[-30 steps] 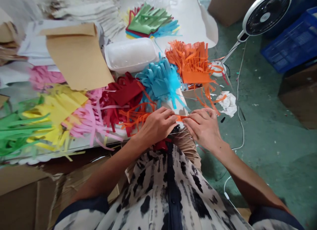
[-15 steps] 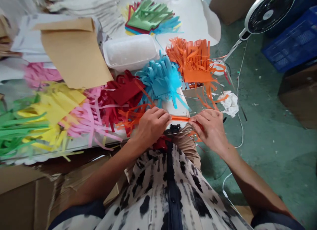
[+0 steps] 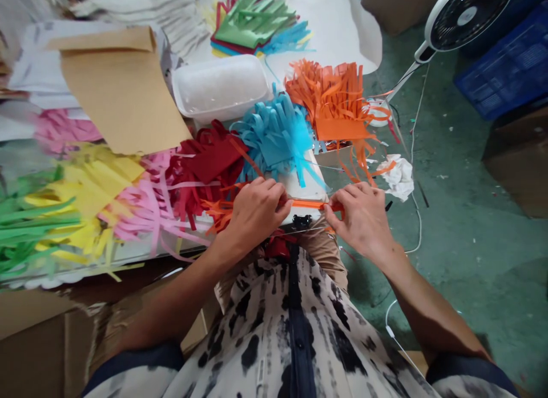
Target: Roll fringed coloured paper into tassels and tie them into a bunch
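Note:
An orange paper strip (image 3: 309, 204), rolled or folded narrow, stretches level between my two hands at the table's front edge. My left hand (image 3: 259, 210) pinches its left end, with loose orange fringe (image 3: 219, 214) spilling out on that side. At the other end my right hand (image 3: 360, 216) grips the strip between thumb and fingers. A small black clip-like part (image 3: 302, 220) sits just below the strip. Beyond my hands lie a blue fringed paper bundle (image 3: 274, 136), a dark red one (image 3: 218, 158) and an orange one (image 3: 329, 101).
Pink (image 3: 148, 206), yellow (image 3: 96, 184) and green (image 3: 34, 232) fringed paper lie leftward along the table. Behind are a brown paper sheet (image 3: 124, 95) and a white plastic tray (image 3: 220, 88). A fan (image 3: 466, 15), crumpled tissue (image 3: 399, 178) and cable (image 3: 418, 221) are on the right.
My left hand has shifted slightly left and the fingers of my right hand have changed their hold on the strip. The whole view has moved a little.

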`<state>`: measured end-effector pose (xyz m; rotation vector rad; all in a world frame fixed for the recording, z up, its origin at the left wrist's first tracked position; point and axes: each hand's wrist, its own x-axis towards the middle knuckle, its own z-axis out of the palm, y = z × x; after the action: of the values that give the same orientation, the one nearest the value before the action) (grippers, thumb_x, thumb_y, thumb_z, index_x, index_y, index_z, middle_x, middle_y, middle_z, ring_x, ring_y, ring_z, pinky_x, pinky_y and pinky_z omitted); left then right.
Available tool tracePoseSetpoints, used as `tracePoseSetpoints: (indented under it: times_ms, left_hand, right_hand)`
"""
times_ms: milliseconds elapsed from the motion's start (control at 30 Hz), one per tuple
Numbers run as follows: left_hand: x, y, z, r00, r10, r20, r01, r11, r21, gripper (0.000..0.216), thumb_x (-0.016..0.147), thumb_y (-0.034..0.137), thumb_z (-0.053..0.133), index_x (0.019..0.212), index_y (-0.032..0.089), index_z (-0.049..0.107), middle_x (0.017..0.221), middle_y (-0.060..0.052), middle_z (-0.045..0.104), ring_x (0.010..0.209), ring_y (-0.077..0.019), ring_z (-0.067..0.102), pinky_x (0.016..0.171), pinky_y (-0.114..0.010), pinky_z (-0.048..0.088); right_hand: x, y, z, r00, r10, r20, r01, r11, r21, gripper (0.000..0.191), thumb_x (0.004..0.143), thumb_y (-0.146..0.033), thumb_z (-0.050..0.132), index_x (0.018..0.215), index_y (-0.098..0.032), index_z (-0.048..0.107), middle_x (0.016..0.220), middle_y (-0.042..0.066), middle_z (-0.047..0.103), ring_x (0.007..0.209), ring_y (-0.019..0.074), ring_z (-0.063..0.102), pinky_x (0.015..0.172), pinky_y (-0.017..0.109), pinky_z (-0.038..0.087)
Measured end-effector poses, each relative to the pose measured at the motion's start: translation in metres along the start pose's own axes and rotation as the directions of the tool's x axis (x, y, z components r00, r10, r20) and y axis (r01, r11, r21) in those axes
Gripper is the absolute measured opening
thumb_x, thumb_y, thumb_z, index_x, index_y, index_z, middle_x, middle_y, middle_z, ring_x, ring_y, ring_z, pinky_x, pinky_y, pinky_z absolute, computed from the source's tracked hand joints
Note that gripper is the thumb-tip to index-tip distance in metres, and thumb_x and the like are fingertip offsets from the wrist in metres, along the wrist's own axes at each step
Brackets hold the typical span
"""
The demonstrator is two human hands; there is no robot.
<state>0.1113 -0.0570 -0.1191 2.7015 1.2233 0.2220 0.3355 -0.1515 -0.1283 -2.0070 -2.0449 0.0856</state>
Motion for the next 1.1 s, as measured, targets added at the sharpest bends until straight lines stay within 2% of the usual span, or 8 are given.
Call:
tracePoseSetpoints:
  times_ms: [100,167,267,467,567,633,800,1100]
  left_hand:
    - [-0.002,0.006,0.003,0.991,0.069,-0.117,-0.067,0.998,0.02,0.009,0.098,0.024,0.067,0.103,0.019,0.072,0.107,-0.008,0.076,0.102,-0.0279,0.065,0.084,-0.042,0.046]
    - [-0.004,0.009,0.007,0.957,0.226,-0.18,-0.225,0.974,0.028,0.021,0.103,0.021,0.061,0.121,0.023,0.07,0.12,-0.005,0.076,0.114,-0.0264,0.064,0.096,-0.044,0.045]
    - [-0.012,0.005,0.012,0.9,0.414,-0.14,-0.414,0.91,0.03,0.026,0.108,0.02,0.053,0.126,0.028,0.07,0.121,0.0,0.078,0.115,-0.0223,0.064,0.104,-0.044,0.042]
    - [-0.032,-0.028,-0.008,0.943,0.28,-0.181,-0.27,0.96,0.075,0.023,0.103,0.017,0.056,0.112,0.026,0.076,0.112,0.001,0.08,0.108,-0.0226,0.066,0.11,-0.049,0.04]
    - [-0.031,-0.019,-0.016,0.937,0.258,-0.234,-0.243,0.966,0.092,0.019,0.1,0.018,0.059,0.102,0.026,0.076,0.114,0.0,0.079,0.118,-0.027,0.063,0.117,-0.055,0.035]
    - [-0.022,-0.005,-0.012,0.924,0.31,-0.221,-0.301,0.951,0.076,0.018,0.101,0.02,0.059,0.107,0.026,0.075,0.118,-0.001,0.077,0.119,-0.0263,0.061,0.111,-0.05,0.042]
    - [0.002,0.013,0.013,0.91,0.408,-0.07,-0.409,0.913,0.0,0.018,0.105,0.018,0.055,0.101,0.017,0.072,0.103,-0.008,0.075,0.094,-0.0233,0.061,0.084,-0.038,0.052]
    - [0.007,0.007,0.017,0.935,0.351,-0.049,-0.353,0.934,-0.046,0.023,0.107,0.019,0.049,0.1,0.016,0.071,0.101,-0.009,0.071,0.094,-0.0243,0.059,0.088,-0.038,0.05]
  right_hand:
    - [-0.003,-0.008,0.0,0.997,-0.052,-0.064,0.048,0.997,-0.068,0.011,0.099,-0.03,0.061,0.106,-0.025,0.069,0.108,0.007,0.075,0.116,0.0312,0.058,0.097,0.051,0.032]
    - [-0.008,-0.011,0.002,0.985,-0.152,-0.082,0.146,0.986,-0.077,0.023,0.102,-0.022,0.057,0.12,-0.032,0.068,0.118,0.003,0.076,0.125,0.0293,0.056,0.102,0.052,0.031]
    - [-0.019,-0.006,0.009,0.963,-0.257,-0.076,0.252,0.965,-0.072,0.034,0.105,-0.02,0.053,0.13,-0.041,0.065,0.123,-0.005,0.078,0.126,0.0259,0.058,0.105,0.051,0.03]
    - [-0.038,0.03,0.006,0.955,-0.284,-0.087,0.278,0.958,-0.071,0.042,0.104,-0.017,0.055,0.138,-0.04,0.062,0.133,-0.006,0.077,0.126,0.0283,0.063,0.103,0.052,0.031]
    - [-0.036,0.036,-0.001,0.942,-0.323,-0.092,0.317,0.945,-0.081,0.039,0.101,-0.017,0.058,0.134,-0.037,0.066,0.132,-0.006,0.078,0.134,0.0301,0.061,0.107,0.053,0.03]
    - [-0.031,0.033,-0.006,0.943,-0.323,-0.072,0.319,0.945,-0.069,0.036,0.099,-0.019,0.059,0.128,-0.037,0.07,0.13,-0.006,0.078,0.138,0.0306,0.058,0.11,0.054,0.028]
    - [-0.023,0.022,-0.01,0.946,-0.312,-0.083,0.312,0.95,-0.02,0.028,0.096,-0.022,0.061,0.119,-0.033,0.073,0.127,-0.004,0.079,0.138,0.0309,0.057,0.111,0.054,0.028]
    - [-0.005,0.003,0.009,0.972,-0.226,-0.07,0.227,0.974,0.005,0.017,0.107,-0.034,0.056,0.108,-0.029,0.073,0.11,0.001,0.079,0.116,0.0247,0.061,0.104,0.047,0.029]
